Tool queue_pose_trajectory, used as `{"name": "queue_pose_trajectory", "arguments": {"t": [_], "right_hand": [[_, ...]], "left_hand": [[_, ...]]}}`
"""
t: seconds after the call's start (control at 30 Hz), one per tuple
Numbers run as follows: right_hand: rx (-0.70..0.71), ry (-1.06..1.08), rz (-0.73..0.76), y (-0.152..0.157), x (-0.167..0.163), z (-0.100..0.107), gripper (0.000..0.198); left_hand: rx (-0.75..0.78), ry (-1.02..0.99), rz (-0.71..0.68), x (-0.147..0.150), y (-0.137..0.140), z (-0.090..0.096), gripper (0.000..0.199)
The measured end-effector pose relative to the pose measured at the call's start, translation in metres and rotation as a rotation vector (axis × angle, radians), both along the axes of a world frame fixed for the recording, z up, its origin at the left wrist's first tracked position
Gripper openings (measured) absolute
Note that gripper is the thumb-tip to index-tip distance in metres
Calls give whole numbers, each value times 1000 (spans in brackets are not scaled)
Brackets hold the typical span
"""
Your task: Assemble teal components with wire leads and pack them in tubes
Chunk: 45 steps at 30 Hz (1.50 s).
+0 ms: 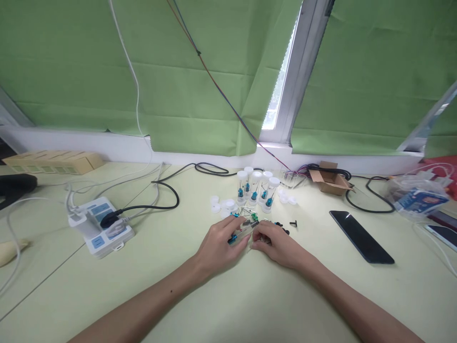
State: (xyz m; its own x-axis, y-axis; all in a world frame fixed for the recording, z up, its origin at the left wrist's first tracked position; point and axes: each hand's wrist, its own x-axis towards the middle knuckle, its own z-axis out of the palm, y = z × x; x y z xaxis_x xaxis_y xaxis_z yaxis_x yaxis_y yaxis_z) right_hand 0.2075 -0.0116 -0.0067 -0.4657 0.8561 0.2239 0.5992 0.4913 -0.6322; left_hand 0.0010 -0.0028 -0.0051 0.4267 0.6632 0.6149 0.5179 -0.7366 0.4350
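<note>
My left hand point(222, 244) is closed around a clear plastic tube point(243, 233), which lies tilted and has a blue fitting point(233, 238) at its lower left end. At the tube's other end, by a dark piece point(254, 224), are the curled fingers of my right hand point(273, 242); what they pinch is hidden. Just beyond both hands lie a green fitting point(254, 216) and thin metal pins point(247, 209). Several capped clear tubes point(254, 188) stand upright behind, each with a blue needle-like fitting inside. A black T-shaped piece point(293, 223) rests right of my right hand.
Loose white caps point(228, 206) lie left of the standing tubes, more caps point(287, 197) to their right. A power strip point(103, 226) with cables is on the left. Rightward are a black phone point(360, 237), an opened cardboard box point(329, 180) and a plastic bag point(416, 195).
</note>
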Motion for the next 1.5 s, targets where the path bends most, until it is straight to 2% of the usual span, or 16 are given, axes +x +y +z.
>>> {"name": "queue_pose_trajectory", "arguments": {"t": [0.33,0.73,0.97,1.27,1.5], "right_hand": [[50,10,35,1,-1,-4,10],[256,-97,64,7,-3,-12,11],[350,-196,59,7,-7,-13,12],[347,-162,40,6,-7,-11,13],[269,27,-43,10,-2,-10,15]], "left_hand": [[-19,6,-4,-1,1,-1,29],[-49,65,-23,-2,1,2,26],[-79,114,26,-2,3,3,23],[-76,136,58,-4,5,5,22],[-79,142,82,-5,5,6,22]]}}
